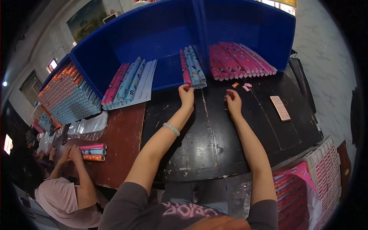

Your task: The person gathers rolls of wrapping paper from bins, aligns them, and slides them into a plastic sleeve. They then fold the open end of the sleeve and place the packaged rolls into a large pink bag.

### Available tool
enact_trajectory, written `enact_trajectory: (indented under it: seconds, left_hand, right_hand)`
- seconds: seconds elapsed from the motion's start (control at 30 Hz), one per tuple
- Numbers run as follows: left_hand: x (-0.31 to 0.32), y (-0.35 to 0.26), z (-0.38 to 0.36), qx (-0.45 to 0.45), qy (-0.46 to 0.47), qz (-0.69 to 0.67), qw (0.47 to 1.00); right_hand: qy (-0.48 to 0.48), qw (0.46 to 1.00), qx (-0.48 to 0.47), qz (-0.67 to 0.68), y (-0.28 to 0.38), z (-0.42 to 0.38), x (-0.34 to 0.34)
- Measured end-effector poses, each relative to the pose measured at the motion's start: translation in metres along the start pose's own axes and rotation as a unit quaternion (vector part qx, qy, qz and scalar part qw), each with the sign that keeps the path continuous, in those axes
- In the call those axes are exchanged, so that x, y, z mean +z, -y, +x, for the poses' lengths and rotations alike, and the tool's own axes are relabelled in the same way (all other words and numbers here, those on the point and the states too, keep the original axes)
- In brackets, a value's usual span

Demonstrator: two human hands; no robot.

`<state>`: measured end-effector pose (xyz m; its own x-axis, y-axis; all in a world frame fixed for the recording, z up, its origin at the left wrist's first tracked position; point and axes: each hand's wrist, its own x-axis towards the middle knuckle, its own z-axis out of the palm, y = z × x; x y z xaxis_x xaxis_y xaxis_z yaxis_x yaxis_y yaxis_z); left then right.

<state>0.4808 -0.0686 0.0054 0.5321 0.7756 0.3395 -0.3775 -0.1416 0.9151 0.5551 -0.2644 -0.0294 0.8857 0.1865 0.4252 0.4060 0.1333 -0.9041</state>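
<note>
My left hand [187,99], with a pale bangle on its wrist, has its fingers curled at the near end of a pink patterned paper roll [185,69]. Two or so light-blue patterned paper rolls [195,68] lie against that roll, their near ends sticking out past the edge of the blue bin [168,65]. My right hand [234,105] hovers above the black table [191,142], fingers bent and apart, with nothing visible between them. Just beyond it lie an orange scrap [235,84] and pink paper scraps [247,87].
Pink rolls [241,61] fill the right bin; pink and blue rolls [126,82] lie on white sheets at left. A tall stack of rolls [69,94] stands further left. A phone [280,108] lies at right. A co-worker's hands [73,154] touch rolls [92,152] on the brown table.
</note>
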Motion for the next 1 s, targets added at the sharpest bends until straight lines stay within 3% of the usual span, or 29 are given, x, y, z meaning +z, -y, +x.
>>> enact_trajectory:
  seconds: [0.07, 0.1, 0.13, 0.2, 0.33, 0.4, 0.53, 0.6, 0.77, 0.8, 0.9, 0.93, 0.97, 1.0]
  left_hand:
    - [0.002, 0.005, -0.035, -0.091, 0.105, -0.024, 0.990]
    - [0.001, -0.030, -0.060, -0.208, 0.182, 0.011, 0.961]
    - [-0.001, -0.013, -0.065, -0.165, 0.244, 0.083, 0.952]
    - [-0.017, -0.005, -0.084, 0.071, 0.315, 0.214, 0.922]
    - [-0.021, -0.011, -0.090, 0.113, 0.321, 0.185, 0.922]
    - [-0.018, -0.008, -0.091, 0.202, 0.324, 0.211, 0.900]
    - [-0.013, -0.010, -0.093, 0.189, 0.331, 0.244, 0.892]
    - [-0.013, -0.013, -0.094, 0.179, 0.333, 0.236, 0.895]
    - [-0.013, -0.014, -0.093, 0.167, 0.328, 0.235, 0.900]
    - [-0.013, -0.015, -0.093, 0.168, 0.335, 0.239, 0.896]
    - [-0.012, -0.013, -0.095, 0.157, 0.336, 0.266, 0.890]
    - [-0.011, -0.015, -0.094, 0.144, 0.331, 0.285, 0.888]
    - [-0.009, -0.006, -0.093, 0.187, 0.308, 0.269, 0.893]
    - [-0.008, -0.013, -0.093, 0.165, 0.324, 0.279, 0.889]
  right_hand:
    - [-0.155, 0.957, -0.148, -0.193, -0.024, 0.028, -0.009]
    - [-0.125, 0.969, -0.131, -0.168, -0.020, 0.037, -0.014]
    - [-0.127, 0.969, -0.132, -0.166, -0.021, 0.048, -0.015]
    - [-0.121, 0.956, -0.132, -0.232, -0.025, 0.069, -0.017]
    - [-0.262, 0.917, -0.086, -0.287, -0.031, 0.110, -0.036]
    - [-0.309, 0.912, -0.044, -0.266, -0.037, 0.125, -0.055]
    - [-0.334, 0.899, -0.146, -0.244, -0.062, 0.155, -0.074]
    - [-0.323, 0.913, -0.104, -0.226, -0.066, 0.165, -0.083]
    - [-0.356, 0.875, -0.084, -0.316, -0.068, 0.179, -0.093]
    - [-0.319, 0.890, -0.070, -0.317, -0.063, 0.178, -0.094]
    - [-0.348, 0.849, -0.078, -0.390, -0.088, 0.198, -0.098]
    - [-0.313, 0.851, -0.019, -0.421, -0.067, 0.192, -0.097]
    - [-0.333, 0.828, -0.087, -0.442, -0.081, 0.200, -0.100]
    - [-0.301, 0.848, -0.004, -0.435, -0.062, 0.195, -0.093]
